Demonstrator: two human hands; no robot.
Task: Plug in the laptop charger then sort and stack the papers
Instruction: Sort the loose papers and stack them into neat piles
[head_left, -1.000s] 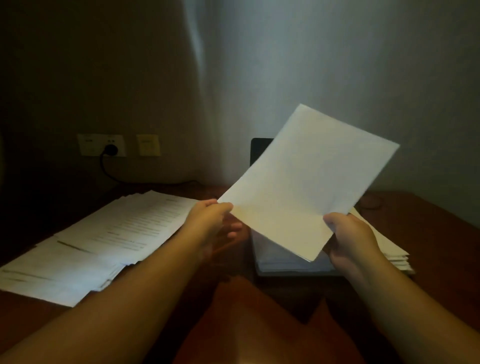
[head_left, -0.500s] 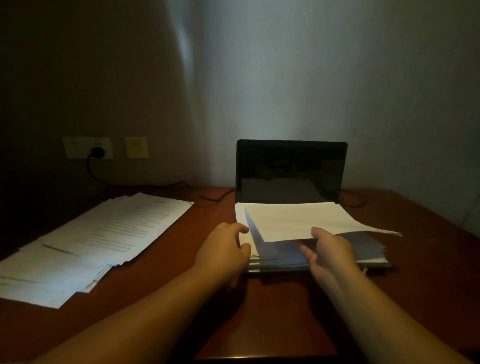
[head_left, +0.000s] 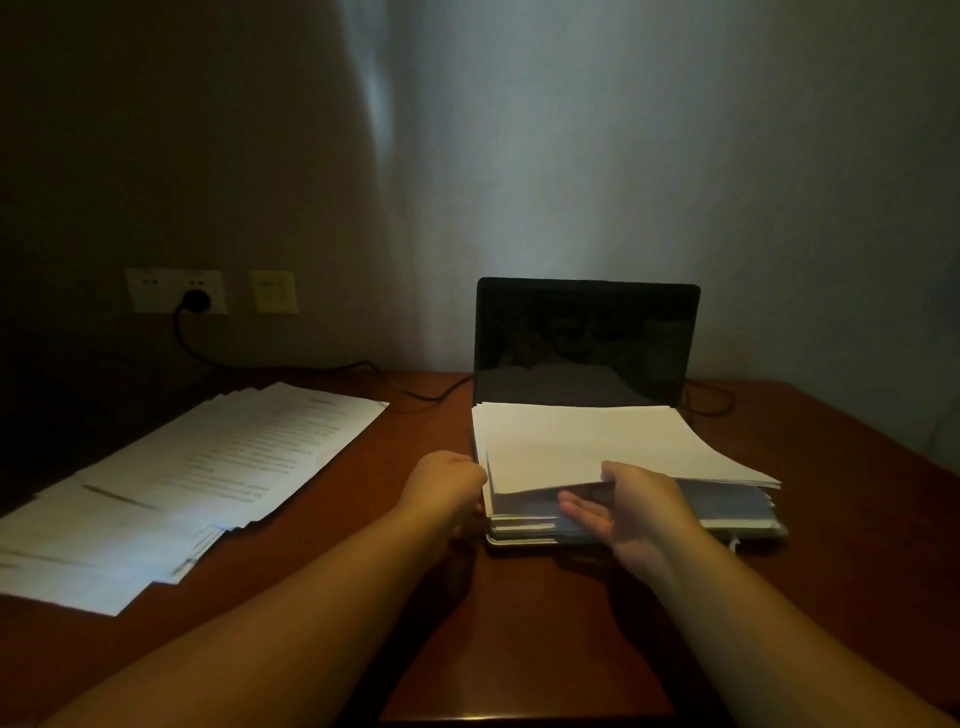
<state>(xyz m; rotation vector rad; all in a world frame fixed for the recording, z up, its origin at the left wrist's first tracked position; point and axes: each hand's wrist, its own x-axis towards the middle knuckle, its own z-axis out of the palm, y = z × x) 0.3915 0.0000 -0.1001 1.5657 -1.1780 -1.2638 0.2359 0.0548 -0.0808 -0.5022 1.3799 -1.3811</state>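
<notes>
An open laptop (head_left: 587, 338) with a dark screen stands on the wooden desk (head_left: 524, 623). A stack of white papers (head_left: 597, 436) lies on its keyboard. My left hand (head_left: 447, 483) is curled against the stack's left edge and seems to grip it. My right hand (head_left: 639, 509) pinches the top sheets at the front edge, thumb on top and fingers underneath, lifting them slightly. The black charger plug (head_left: 196, 300) sits in the wall socket (head_left: 156, 290), and its cable (head_left: 291, 366) runs along the desk to the laptop.
A fanned spread of printed sheets (head_left: 208, 478) covers the left side of the desk, reaching its front left edge. A yellow wall plate (head_left: 274, 292) is beside the socket. Another loop of cable (head_left: 711, 400) lies right of the laptop. The room is dim.
The single sheet I held up a second ago has come down onto the stack on the laptop. Both hands have dropped to the stack's front and left edges.
</notes>
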